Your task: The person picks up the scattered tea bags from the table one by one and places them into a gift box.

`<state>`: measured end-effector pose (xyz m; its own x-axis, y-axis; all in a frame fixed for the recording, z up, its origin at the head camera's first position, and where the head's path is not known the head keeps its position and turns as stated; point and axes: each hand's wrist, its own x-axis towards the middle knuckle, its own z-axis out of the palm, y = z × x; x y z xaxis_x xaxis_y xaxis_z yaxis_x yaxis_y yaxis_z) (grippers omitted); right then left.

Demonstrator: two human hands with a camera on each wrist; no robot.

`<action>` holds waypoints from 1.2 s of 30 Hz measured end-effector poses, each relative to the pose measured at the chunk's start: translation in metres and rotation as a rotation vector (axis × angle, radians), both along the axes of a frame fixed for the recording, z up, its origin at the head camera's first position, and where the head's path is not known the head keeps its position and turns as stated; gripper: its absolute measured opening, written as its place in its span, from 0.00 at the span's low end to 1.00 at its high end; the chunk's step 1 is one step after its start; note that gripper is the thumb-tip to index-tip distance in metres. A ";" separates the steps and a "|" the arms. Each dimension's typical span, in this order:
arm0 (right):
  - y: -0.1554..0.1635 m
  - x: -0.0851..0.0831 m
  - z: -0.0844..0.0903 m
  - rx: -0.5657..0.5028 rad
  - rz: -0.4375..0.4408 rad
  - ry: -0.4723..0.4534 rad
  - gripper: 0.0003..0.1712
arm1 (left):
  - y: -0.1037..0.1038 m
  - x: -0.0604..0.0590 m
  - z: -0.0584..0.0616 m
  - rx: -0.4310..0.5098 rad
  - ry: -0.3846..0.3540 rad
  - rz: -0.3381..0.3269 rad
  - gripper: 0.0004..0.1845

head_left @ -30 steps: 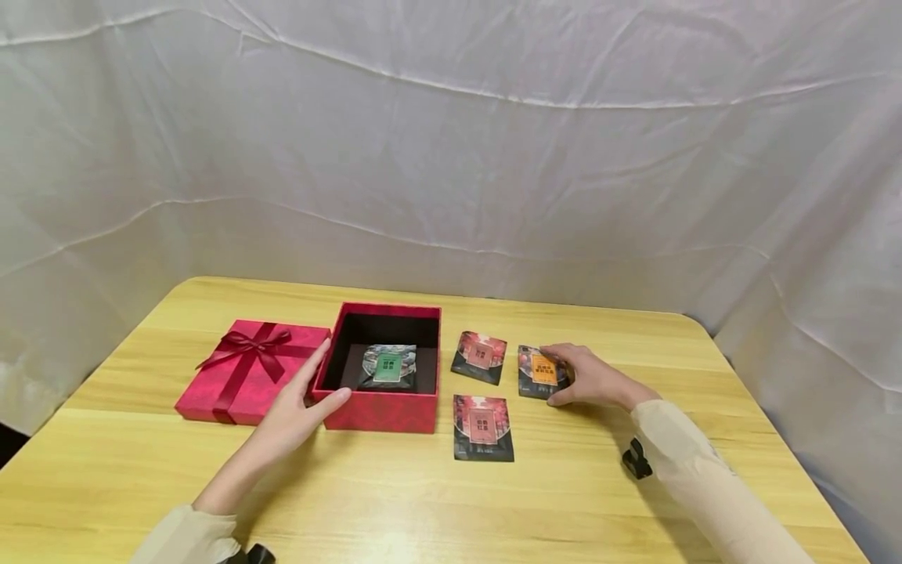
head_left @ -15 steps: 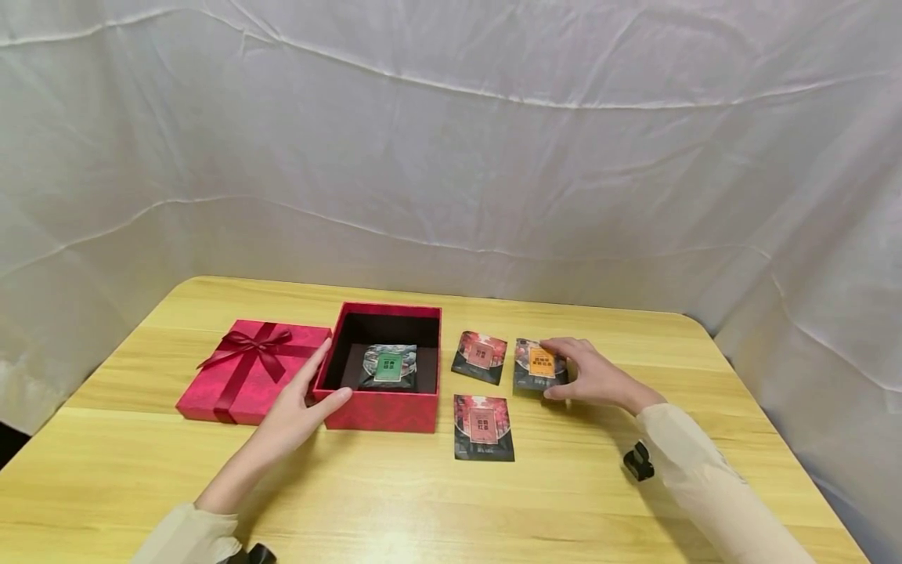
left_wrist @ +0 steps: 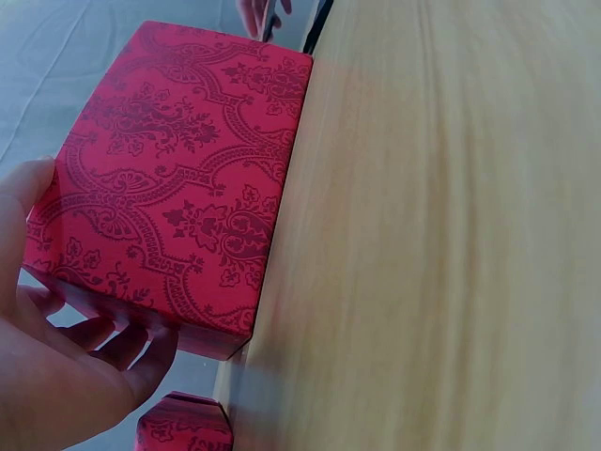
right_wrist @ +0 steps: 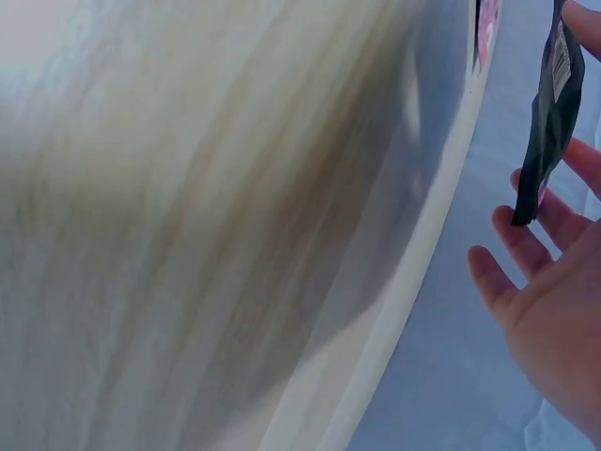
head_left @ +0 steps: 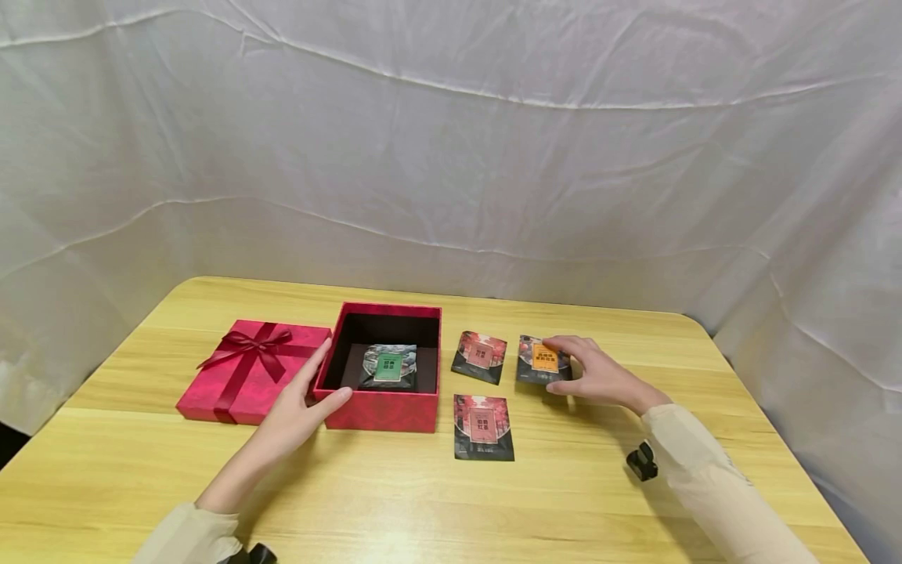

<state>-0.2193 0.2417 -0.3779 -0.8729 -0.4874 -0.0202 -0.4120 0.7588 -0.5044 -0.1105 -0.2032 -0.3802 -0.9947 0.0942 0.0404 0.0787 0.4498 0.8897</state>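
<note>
An open red box (head_left: pixel 380 411) stands on the wooden table (head_left: pixel 395 501), with a green-label packet (head_left: pixel 387 366) lying inside it. My left hand (head_left: pixel 304 398) rests against its near left corner, thumb on the front wall and straight fingers along the left wall; the left wrist view shows this hand (left_wrist: pixel 56 376) beside the patterned box (left_wrist: pixel 178 169). My right hand (head_left: pixel 579 370) pinches an orange-label dark packet (head_left: pixel 541 357) by its right edge, tilted up off the table. Seen from the right wrist, that packet (right_wrist: pixel 549 103) stands edge-on between the fingers (right_wrist: pixel 507 272).
The red lid with a ribbon bow (head_left: pixel 250 368) lies left of the box, touching it. Two red-label packets lie flat right of the box, one farther (head_left: pixel 481 356) and one nearer (head_left: pixel 482 427). White cloth (head_left: pixel 451 157) hangs behind the table.
My right hand has raised the orange-label packet off the table and tipped it up, shifting slightly away. The left hand and the box have stayed put.
</note>
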 end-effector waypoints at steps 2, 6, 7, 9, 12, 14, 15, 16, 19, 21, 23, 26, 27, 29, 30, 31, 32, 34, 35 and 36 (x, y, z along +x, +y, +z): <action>0.001 0.000 0.001 -0.001 -0.005 -0.005 0.46 | 0.000 0.000 0.000 -0.002 0.000 0.001 0.44; 0.002 0.001 0.004 -0.005 -0.003 -0.006 0.46 | 0.000 0.000 0.000 -0.011 -0.003 0.005 0.44; 0.002 0.002 0.005 -0.005 -0.003 -0.005 0.46 | 0.000 0.000 0.000 -0.013 -0.005 0.006 0.44; 0.002 0.002 0.006 -0.006 -0.003 -0.001 0.46 | -0.001 0.000 0.000 -0.013 -0.008 0.007 0.44; 0.002 0.003 0.009 -0.004 -0.005 0.003 0.46 | -0.001 0.000 0.000 -0.012 -0.013 0.009 0.44; 0.002 0.003 0.010 -0.002 -0.005 0.005 0.46 | -0.001 0.001 0.001 -0.012 -0.016 0.010 0.44; 0.002 0.003 0.011 0.000 -0.001 0.007 0.46 | -0.001 0.001 0.001 -0.014 -0.016 0.011 0.44; 0.001 0.004 0.011 0.001 0.002 0.010 0.46 | -0.001 0.001 0.001 -0.015 -0.016 0.012 0.44; 0.000 0.004 0.014 -0.002 0.012 0.021 0.46 | -0.002 0.001 0.001 -0.015 -0.015 0.012 0.44; -0.001 0.005 0.015 -0.007 0.019 0.029 0.46 | -0.002 0.001 0.001 -0.014 -0.013 0.010 0.44; -0.003 0.005 0.017 -0.013 0.025 0.033 0.45 | -0.001 0.001 0.001 -0.016 -0.011 0.008 0.44; -0.005 0.006 0.019 -0.023 0.041 0.041 0.45 | -0.001 0.001 0.000 -0.018 -0.009 0.007 0.44; -0.006 0.006 0.019 -0.026 0.046 0.042 0.45 | -0.001 0.001 0.000 -0.019 -0.009 0.007 0.44; -0.007 0.007 0.020 -0.032 0.060 0.046 0.45 | -0.001 0.001 0.000 -0.018 -0.007 0.005 0.44; -0.007 0.007 0.020 -0.034 0.063 0.047 0.45 | -0.001 0.001 0.000 -0.016 -0.007 0.004 0.44; -0.008 0.007 0.021 -0.036 0.067 0.046 0.45 | -0.001 0.001 0.000 -0.015 -0.005 0.004 0.44; -0.009 0.008 0.021 -0.039 0.068 0.045 0.45 | 0.000 0.001 0.000 -0.014 -0.005 0.004 0.44; -0.009 0.008 0.021 -0.038 0.071 0.045 0.45 | 0.000 0.001 0.000 -0.010 -0.006 0.003 0.44; -0.010 0.008 0.021 -0.038 0.071 0.045 0.45 | 0.000 0.001 0.000 -0.008 -0.006 0.003 0.44; -0.010 0.008 0.021 -0.039 0.067 0.043 0.45 | 0.000 0.001 0.000 -0.007 -0.007 0.003 0.44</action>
